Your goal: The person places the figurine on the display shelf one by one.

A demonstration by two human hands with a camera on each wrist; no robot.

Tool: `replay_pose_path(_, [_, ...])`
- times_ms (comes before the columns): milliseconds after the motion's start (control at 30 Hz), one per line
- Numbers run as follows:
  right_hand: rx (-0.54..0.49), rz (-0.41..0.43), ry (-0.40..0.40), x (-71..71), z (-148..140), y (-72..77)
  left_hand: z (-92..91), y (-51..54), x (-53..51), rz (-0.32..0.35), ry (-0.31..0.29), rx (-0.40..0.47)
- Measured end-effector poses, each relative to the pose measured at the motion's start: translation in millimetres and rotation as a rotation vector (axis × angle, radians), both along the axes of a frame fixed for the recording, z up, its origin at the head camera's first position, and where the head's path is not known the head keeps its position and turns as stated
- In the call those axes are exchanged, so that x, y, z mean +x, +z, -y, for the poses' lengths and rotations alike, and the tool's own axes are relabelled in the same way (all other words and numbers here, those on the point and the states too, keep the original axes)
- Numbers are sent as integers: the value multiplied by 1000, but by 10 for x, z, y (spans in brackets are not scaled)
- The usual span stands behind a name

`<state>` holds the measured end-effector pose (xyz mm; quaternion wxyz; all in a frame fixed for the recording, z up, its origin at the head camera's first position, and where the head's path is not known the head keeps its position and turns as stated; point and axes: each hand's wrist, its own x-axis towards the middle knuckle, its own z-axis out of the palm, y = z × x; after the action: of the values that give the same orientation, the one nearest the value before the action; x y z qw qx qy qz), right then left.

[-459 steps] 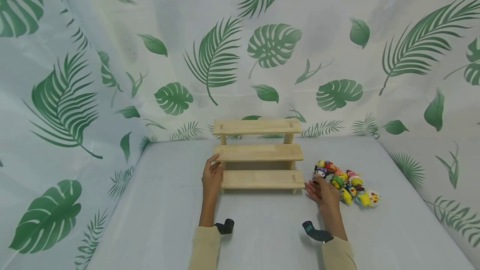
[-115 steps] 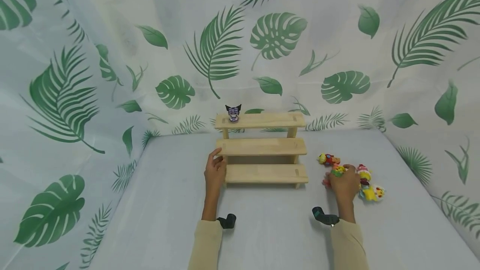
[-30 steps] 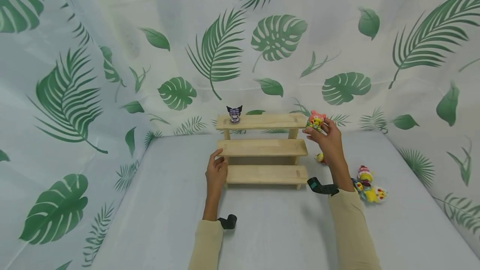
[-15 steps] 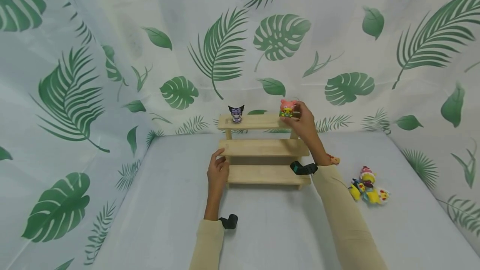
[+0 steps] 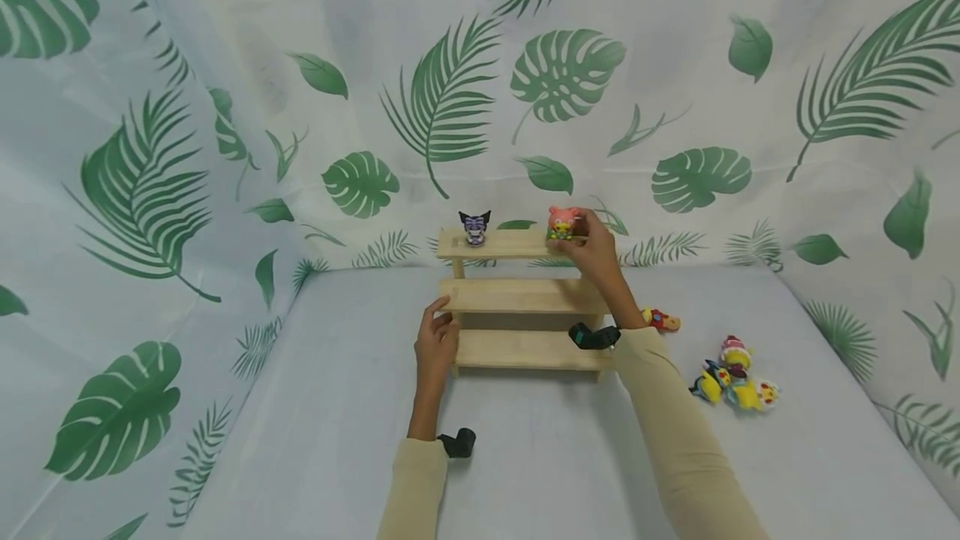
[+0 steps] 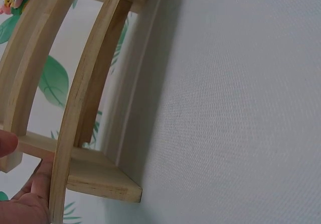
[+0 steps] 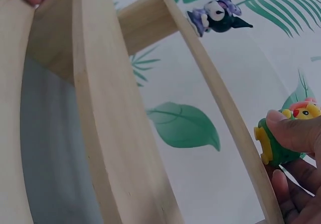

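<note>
- Left hand [image 5: 437, 340] grips the wooden stand [image 5: 525, 297] at its left end, fingertips about the middle shelf [image 5: 498, 297]; presumably to steady it.
- Right hand [image 5: 596, 252] pinches the pink-and-green figure [image 5: 561, 222] between thumb and fingers, from its right side; that grip leaves front and feet free, likely to suit standing it.
- Figure is upright at the right part of the top shelf [image 5: 513, 247], feet at board level; cannot tell whether the shelf bears its weight.
- Dark-eared figure [image 5: 475, 230] stands near that shelf's left end, well apart from the held one; spacing looks deliberate.
- Loose figures lie on the worktop [image 5: 337, 407], right of the stand, probably for easy reach.
- Counts: shelves, three. Figures at the top shelf, two, one of them held. Figures on the worktop, four visible: red-and-yellow figure [image 5: 663, 321] alone, partly behind the right arm; pink-hatted figure [image 5: 735, 354], dark-blue-and-yellow figure [image 5: 709, 386] and white-hooded figure [image 5: 762, 394] bunched. Overlap could hide another.
</note>
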<state>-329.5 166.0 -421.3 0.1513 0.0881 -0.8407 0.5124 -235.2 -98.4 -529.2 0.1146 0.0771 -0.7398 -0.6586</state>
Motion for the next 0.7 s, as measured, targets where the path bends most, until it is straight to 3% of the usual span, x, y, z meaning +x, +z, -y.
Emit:
replay_pose_path(367, [66, -30, -41, -54, 41, -72, -6, 5, -2, -8, 5, 2])
replay_pose_path(700, [121, 0, -72, -48, 53, -88, -13, 4, -4, -1, 9, 1])
